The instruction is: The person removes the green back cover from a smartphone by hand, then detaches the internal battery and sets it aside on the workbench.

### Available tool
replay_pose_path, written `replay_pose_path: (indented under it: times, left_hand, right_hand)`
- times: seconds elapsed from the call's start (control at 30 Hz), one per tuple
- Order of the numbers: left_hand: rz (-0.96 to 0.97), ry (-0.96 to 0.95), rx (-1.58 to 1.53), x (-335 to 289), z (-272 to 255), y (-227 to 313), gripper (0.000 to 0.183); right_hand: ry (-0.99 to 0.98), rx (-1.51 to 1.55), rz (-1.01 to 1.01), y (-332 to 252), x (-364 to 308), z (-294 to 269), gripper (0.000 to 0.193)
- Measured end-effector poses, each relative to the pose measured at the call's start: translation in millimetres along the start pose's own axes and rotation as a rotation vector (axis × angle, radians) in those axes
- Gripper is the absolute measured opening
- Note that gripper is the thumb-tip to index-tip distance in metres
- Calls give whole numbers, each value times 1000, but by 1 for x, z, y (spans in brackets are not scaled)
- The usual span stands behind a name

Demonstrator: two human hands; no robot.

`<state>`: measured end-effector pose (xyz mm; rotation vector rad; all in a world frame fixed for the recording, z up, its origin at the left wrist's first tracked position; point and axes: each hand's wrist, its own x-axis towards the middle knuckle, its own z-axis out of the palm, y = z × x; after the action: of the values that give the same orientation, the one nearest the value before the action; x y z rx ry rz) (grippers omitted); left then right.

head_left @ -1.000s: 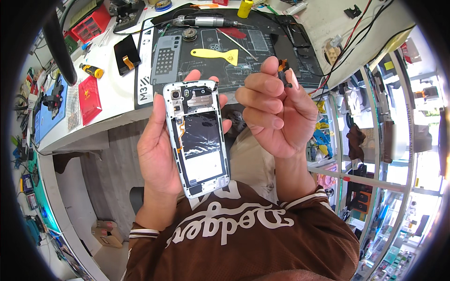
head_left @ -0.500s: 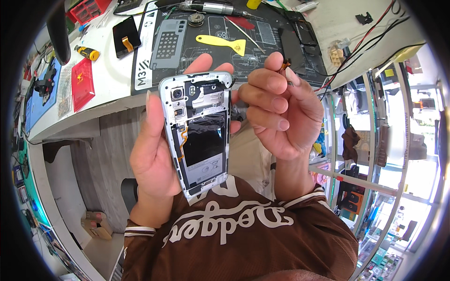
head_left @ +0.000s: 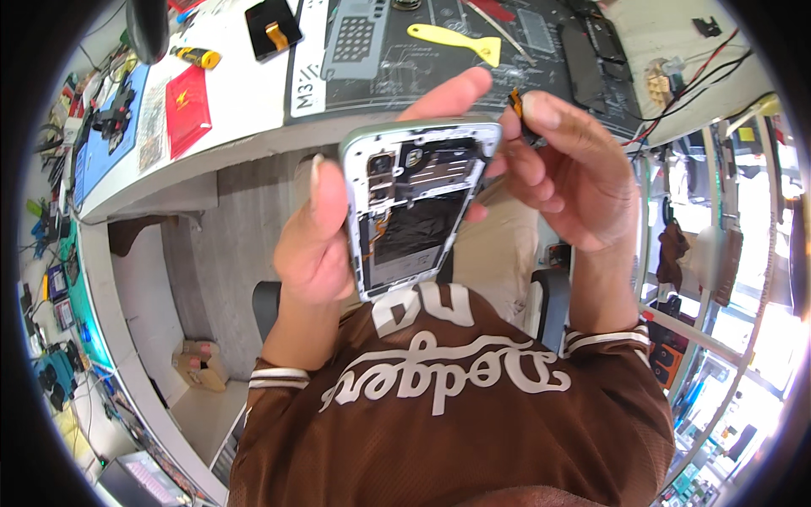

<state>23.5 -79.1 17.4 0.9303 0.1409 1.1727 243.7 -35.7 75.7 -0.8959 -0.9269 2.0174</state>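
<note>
My left hand [head_left: 314,241] is closed around a phone with its back cover off [head_left: 422,232], its thumb along one edge and fingers behind. The phone is tilted, showing its white frame, camera lenses, a black battery area and an orange ribbon strip. Just beyond the phone's top right corner, my right hand [head_left: 583,173] pinches a small dark part with an orange flex cable [head_left: 516,103] between thumb and fingers. The lower fingers of that hand are curled close to the phone's edge; whether they touch it I cannot tell.
A dark work mat [head_left: 397,97] carries a yellow scraper [head_left: 456,39] and a grey perforated plate [head_left: 355,46]. To its left lie a black screen panel [head_left: 263,25], a yellow-and-black cylinder [head_left: 199,57] and a red packet [head_left: 187,110]. Cables [head_left: 705,89] run at right.
The phone has tilted and now shows more foreshortened. My right hand has come nearer its top corner, with the orange flex cable showing more. The whole view has shifted.
</note>
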Motion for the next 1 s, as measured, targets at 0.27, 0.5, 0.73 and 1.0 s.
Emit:
replay_pose_path:
  times: [0.27,0.5,0.73,1.0]
  left_hand:
    - [-132,53,-114,-4,-4,-2,108]
    - [-114,129,-462,-5,-2,-3,98]
    - [-142,285,-533,1,11,7,85]
    - [15,-23,-696,8,-15,-12,84]
  right_hand:
    - [-8,-332,35,-8,15,3,33]
    - [-55,-309,22,-7,29,-16,37]
    - [-62,-246,123,-28,32,-4,41]
    - [-149,-305,-42,-16,42,-12,46]
